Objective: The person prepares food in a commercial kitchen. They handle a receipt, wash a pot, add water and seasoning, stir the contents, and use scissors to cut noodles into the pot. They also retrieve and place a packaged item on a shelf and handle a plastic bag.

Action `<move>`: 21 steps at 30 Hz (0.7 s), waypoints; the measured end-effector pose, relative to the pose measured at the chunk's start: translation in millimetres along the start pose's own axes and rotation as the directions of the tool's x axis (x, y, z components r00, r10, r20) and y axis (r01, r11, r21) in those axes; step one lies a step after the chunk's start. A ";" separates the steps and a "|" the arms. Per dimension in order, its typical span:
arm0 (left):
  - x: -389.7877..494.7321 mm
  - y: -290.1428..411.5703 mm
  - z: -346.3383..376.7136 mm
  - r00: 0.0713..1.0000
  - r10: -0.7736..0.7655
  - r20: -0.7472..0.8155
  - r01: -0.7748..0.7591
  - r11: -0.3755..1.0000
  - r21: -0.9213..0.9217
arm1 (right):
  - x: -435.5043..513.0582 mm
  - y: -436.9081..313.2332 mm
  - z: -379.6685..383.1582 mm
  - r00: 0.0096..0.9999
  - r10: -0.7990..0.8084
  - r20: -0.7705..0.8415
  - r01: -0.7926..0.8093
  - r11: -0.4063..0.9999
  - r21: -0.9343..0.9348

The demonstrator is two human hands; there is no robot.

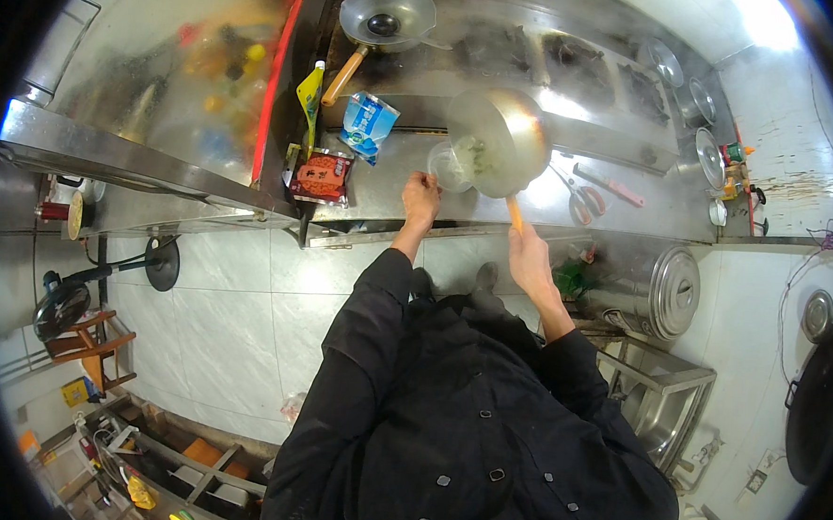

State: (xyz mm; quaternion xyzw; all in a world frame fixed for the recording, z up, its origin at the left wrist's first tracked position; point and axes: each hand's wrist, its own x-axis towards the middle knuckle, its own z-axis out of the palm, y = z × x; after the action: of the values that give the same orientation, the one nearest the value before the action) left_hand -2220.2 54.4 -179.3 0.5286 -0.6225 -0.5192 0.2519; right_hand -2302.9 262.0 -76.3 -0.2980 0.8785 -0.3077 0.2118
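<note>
My right hand (529,260) grips the orange handle of a metal saucepan (511,134), which is tilted to the left. Some pale liquid with darker bits shows inside the pan. Its lip is over a clear plastic bowl (441,164) above the steel counter. With its fingers, my left hand (421,198) holds the near left rim of that bowl. How much the bowl contains is hard to tell through the steam and behind the pan. A blue and white packet (368,127) lies to the left of the bowl, and a red packet (322,177) is farther left.
Scissors (581,199) and a pink-handled knife (611,185) lie right of the saucepan. At the back left, a second pan (388,20) rests on the stove beside a yellow squeeze pouch (310,99). Stove burners (575,60) are behind. A lidded steel pot (658,290) stands at right.
</note>
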 end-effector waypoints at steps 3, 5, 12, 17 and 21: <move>3.6 -7.3 4.4 1.000 -0.010 0.014 0.010 1.000 0.021 | 0.1 1.9 1.5 1.000 0.015 0.014 -0.015 0.999 -0.045; 7.9 -15.4 5.0 0.998 -0.044 0.036 0.043 0.998 0.036 | 0.5 2.3 2.3 1.000 0.006 0.019 -0.005 0.999 -0.053; 2.2 -14.3 1.8 0.996 -0.072 0.049 0.069 0.996 0.049 | -1.8 12.6 11.4 1.000 -0.029 0.004 0.029 0.994 -0.102; 22.6 -60.4 16.0 0.999 -0.040 -0.014 0.040 0.999 0.030 | -3.4 13.4 15.3 0.993 -0.117 -0.013 0.113 0.976 -0.189; 26.4 -75.4 17.1 0.990 -0.124 0.059 0.130 0.987 -0.098 | -8.2 10.3 12.8 0.992 -0.129 0.004 0.126 0.964 -0.233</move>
State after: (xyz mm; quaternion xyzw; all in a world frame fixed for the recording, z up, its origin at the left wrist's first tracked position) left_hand -2213.4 44.1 -260.1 0.5397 -0.5668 -0.5790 0.2284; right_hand -2293.8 268.6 -90.9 -0.3748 0.8887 -0.2172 0.1500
